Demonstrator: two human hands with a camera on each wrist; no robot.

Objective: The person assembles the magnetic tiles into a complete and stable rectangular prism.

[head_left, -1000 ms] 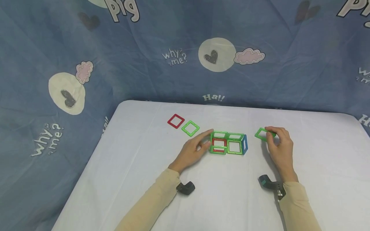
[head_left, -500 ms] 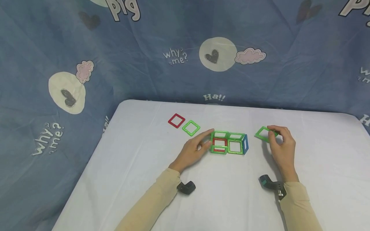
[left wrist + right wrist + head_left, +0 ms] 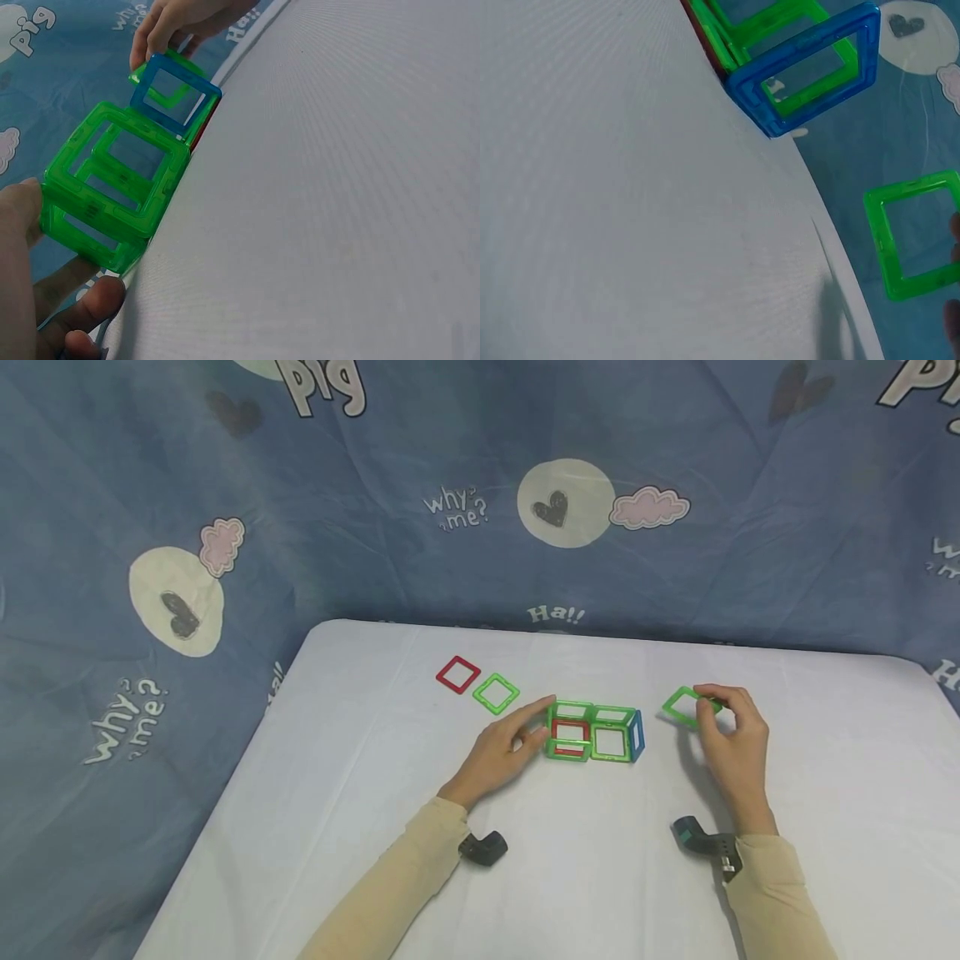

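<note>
Lifted slightly since a second ago, the green square tile (image 3: 684,707) tilts in my right hand (image 3: 731,739).
It hangs pinched above the bench (image 3: 360,793), right of the tile box (image 3: 594,732); my left hand (image 3: 504,747) steadies the box's left end, fingers relaxed; red tile (image 3: 457,674) and another green tile (image 3: 496,693) lie behind.

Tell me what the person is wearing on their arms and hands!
Both arms wear long, pale beige sleeves, the left sleeve and the right sleeve, reaching to the wrists. The left hand and right hand are bare: no gloves or rings show. Under each wrist sits a small dark camera, left and right; the right one has a teal patch.
</note>
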